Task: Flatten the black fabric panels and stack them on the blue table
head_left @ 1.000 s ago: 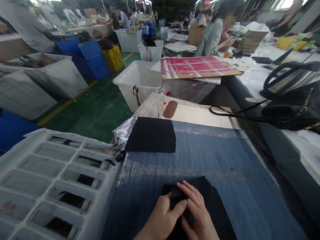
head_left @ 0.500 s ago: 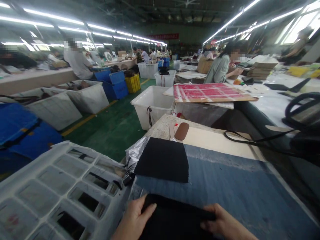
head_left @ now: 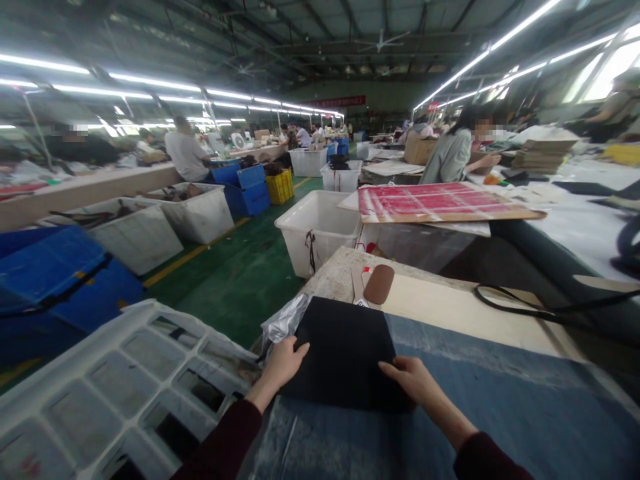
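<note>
A black sheet of fabric or similar material [head_left: 350, 373] lies flat at the near left of a blue-grey mat [head_left: 480, 407], over the place of another black piece. Where one piece ends and the other begins cannot be made out. My left hand [head_left: 284, 365] pinches its left edge, thumb on top and fingers partly hidden. Opposite, my right hand [head_left: 413, 377] grips the right edge the same way, its thumb and forefinger close together. Just beyond the sheet are a brown rounded piece [head_left: 379, 284] and crumpled silvery plastic [head_left: 285, 321].
To the left is a translucent frame with rectangular openings [head_left: 125, 413]. A cream board [head_left: 440, 303] and a black strap [head_left: 505, 305] lie beyond the mat. Further off stand a white bin [head_left: 320, 217], a red-topped board [head_left: 435, 202] and a person in a pale green top [head_left: 447, 157].
My hands have carried the black sheet forward, away from my body, onto the spot where another black piece lay. Both still hold its side edges. The camera view has tilted up slightly.
</note>
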The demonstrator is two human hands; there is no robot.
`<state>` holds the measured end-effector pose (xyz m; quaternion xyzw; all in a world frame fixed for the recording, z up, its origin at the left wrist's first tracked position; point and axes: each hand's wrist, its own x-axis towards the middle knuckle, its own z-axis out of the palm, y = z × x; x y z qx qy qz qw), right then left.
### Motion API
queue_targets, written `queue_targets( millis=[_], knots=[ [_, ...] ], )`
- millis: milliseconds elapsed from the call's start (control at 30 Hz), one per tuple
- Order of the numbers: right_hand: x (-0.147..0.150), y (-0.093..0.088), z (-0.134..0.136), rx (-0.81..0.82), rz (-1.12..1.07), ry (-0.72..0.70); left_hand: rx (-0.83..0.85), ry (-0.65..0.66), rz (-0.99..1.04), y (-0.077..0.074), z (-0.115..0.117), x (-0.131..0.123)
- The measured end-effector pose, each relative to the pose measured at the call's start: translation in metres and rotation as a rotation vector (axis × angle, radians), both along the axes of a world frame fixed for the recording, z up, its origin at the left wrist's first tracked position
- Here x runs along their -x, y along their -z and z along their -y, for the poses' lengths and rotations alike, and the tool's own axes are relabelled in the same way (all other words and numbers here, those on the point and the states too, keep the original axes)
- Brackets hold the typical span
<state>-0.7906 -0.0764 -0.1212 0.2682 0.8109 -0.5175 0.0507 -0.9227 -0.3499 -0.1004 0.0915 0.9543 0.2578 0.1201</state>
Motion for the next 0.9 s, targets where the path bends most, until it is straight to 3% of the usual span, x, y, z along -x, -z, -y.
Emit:
queue_targets(
  millis=[100, 200, 900],
  knots=[
    [-0.003, 0.021, -0.003, -0.141, -0.084, -0.009, 0.036, 0.011, -0.049, 0.012, 0.002, 0.008],
    [-0.008, 0.031, -0.003, -0.153, -0.105, 0.028, 0.056, 0.0, -0.07, 0.018, 0.003, 0.013],
    [-0.008, 0.026, 0.002, -0.307, 0.01, -0.019, 0.009, -0.083, -0.064, 0.022, 0.004, 0.026]
  ],
)
